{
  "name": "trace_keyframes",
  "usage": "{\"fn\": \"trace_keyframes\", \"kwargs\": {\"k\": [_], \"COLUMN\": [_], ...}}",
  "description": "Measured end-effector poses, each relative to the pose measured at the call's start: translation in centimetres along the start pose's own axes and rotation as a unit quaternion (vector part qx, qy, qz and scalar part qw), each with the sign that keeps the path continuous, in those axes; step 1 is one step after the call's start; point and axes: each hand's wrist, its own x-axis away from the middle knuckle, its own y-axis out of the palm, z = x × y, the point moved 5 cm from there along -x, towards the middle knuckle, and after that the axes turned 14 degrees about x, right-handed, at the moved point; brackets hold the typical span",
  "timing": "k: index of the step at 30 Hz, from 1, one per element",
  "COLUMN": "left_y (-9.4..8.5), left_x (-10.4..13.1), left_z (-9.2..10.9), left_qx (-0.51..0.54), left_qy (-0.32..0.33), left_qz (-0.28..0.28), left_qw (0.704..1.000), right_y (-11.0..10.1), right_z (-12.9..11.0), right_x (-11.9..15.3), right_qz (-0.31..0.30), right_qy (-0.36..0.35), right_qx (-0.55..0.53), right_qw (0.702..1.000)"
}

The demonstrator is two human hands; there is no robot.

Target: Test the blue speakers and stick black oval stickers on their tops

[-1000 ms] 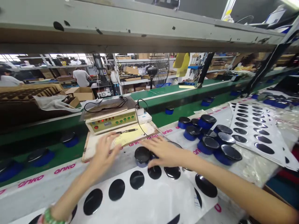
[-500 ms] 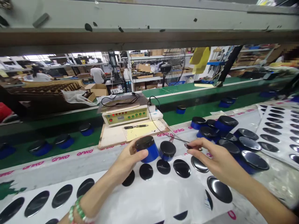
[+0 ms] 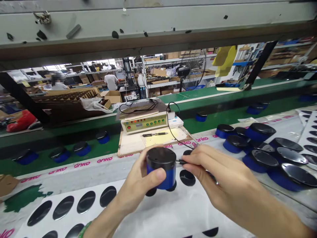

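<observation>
My left hand (image 3: 137, 185) is wrapped round a blue round device with a black top (image 3: 161, 159), held upright above the sheet of black oval stickers (image 3: 158, 218). My right hand (image 3: 220, 175) pinches a thin black cable plug (image 3: 182, 162) between thumb and fingers. The plug's silver tip points at the device's right side, at the black part; whether it is inserted I cannot tell. Its black cable (image 3: 170, 130) runs back to a control box with green buttons and a red light (image 3: 146, 123). Another black-topped device (image 3: 187, 152) is mostly hidden behind my right hand.
Several blue-and-black devices (image 3: 263, 160) are clustered at right. More devices (image 3: 82, 148) sit on the green conveyor (image 3: 133, 145). A pen (image 3: 155, 134) lies on yellow paper before the box. A beam (image 3: 158, 26) crosses overhead. Two people (image 3: 111, 81) are in the background.
My right hand has moved left, bringing the plug to the side of the device. My left hand still holds the device, now nearer and lower. The camera view has shifted left.
</observation>
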Motion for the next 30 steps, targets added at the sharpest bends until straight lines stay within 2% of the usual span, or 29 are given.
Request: {"fn": "trace_keyframes", "kwargs": {"k": [2, 4, 7, 10, 12, 15, 17, 20, 26, 30], "left_y": [0.1, 0.4, 1.3, 2.5, 3.7, 5.5, 6.5, 7.2, 6.8, 6.1], "left_x": [0.3, 0.6, 0.9, 1.4, 1.9, 3.3, 4.0, 4.2, 3.8, 3.6], "left_z": [0.5, 1.2, 2.2, 2.7, 2.8, 2.9, 3.0, 3.0, 2.9, 2.8], "left_qx": [-0.072, -0.164, -0.333, -0.507, -0.586, -0.612, -0.606, -0.617, -0.621, -0.621], "left_qy": [0.025, 0.055, 0.125, 0.227, 0.310, 0.446, 0.503, 0.511, 0.489, 0.473], "left_qz": [-0.004, -0.011, -0.015, -0.019, -0.033, -0.067, -0.090, -0.095, -0.121, -0.116], "left_qw": [0.997, 0.985, 0.935, 0.832, 0.748, 0.650, 0.610, 0.591, 0.600, 0.614], "right_y": [0.1, 0.4, 2.4, 5.4, 6.6, 6.8, 6.4, 6.0, 6.0, 6.3], "right_z": [-0.6, -0.8, -0.1, 0.9, 1.2, 1.2, 0.8, 0.7, 0.7, 0.6], "right_x": [0.0, 0.3, 1.3, 2.6, 3.5, 4.3, 4.6, 4.8, 4.9, 5.0], "right_qz": [0.003, 0.031, 0.043, -0.003, 0.010, 0.063, 0.076, 0.083, 0.094, 0.094], "right_qy": [-0.016, -0.017, 0.020, 0.057, 0.071, 0.068, 0.054, 0.043, 0.025, 0.022], "right_qx": [0.025, 0.021, -0.054, -0.167, -0.197, -0.190, -0.180, -0.155, -0.118, -0.111], "right_qw": [1.000, 0.999, 0.997, 0.984, 0.978, 0.977, 0.979, 0.984, 0.988, 0.989]}}
